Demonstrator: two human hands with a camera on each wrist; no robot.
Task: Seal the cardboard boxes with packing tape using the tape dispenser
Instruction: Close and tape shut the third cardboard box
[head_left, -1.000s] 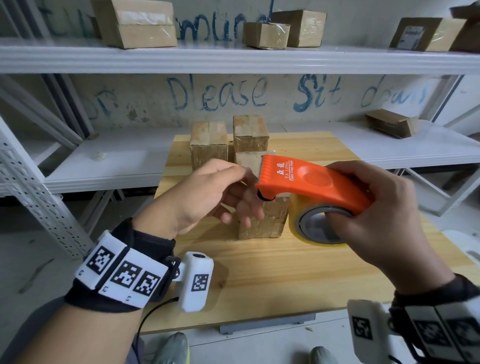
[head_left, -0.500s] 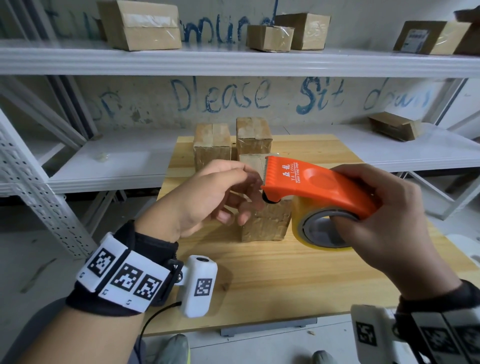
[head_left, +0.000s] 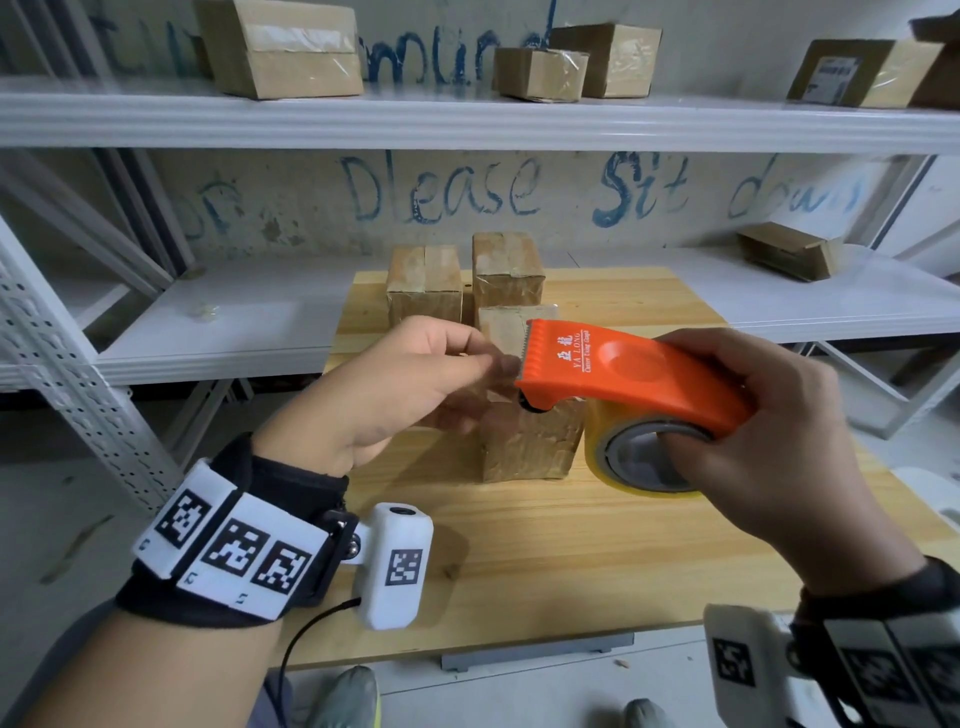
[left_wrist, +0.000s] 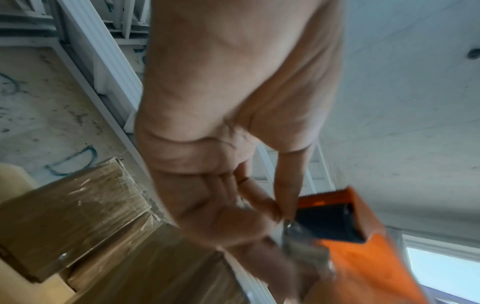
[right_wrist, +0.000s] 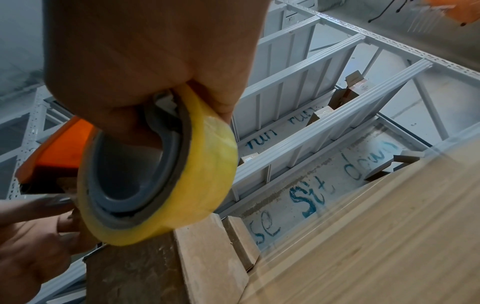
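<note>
My right hand (head_left: 753, 441) grips the orange tape dispenser (head_left: 623, 371) with its yellow tape roll (head_left: 597, 441), thumb in the roll's core (right_wrist: 135, 127). It hovers over the near cardboard box (head_left: 530, 441) on the wooden table (head_left: 571, 545). At the dispenser's toothed front, my left hand (head_left: 506, 371) pinches the clear tape end (left_wrist: 298, 234) between thumb and fingers (left_wrist: 275, 205). Two more boxes, a left one (head_left: 423, 283) and a right one (head_left: 506, 270), stand behind the near one, with tape over their tops.
White metal shelving (head_left: 467, 119) runs behind and beside the table, with several cardboard boxes on the top shelf (head_left: 280, 47) and one on the lower shelf (head_left: 789, 249). The table's front half is bare wood.
My left fingers have shifted slightly up to the dispenser's front edge. The dispenser stays held over the near box, hardly moved.
</note>
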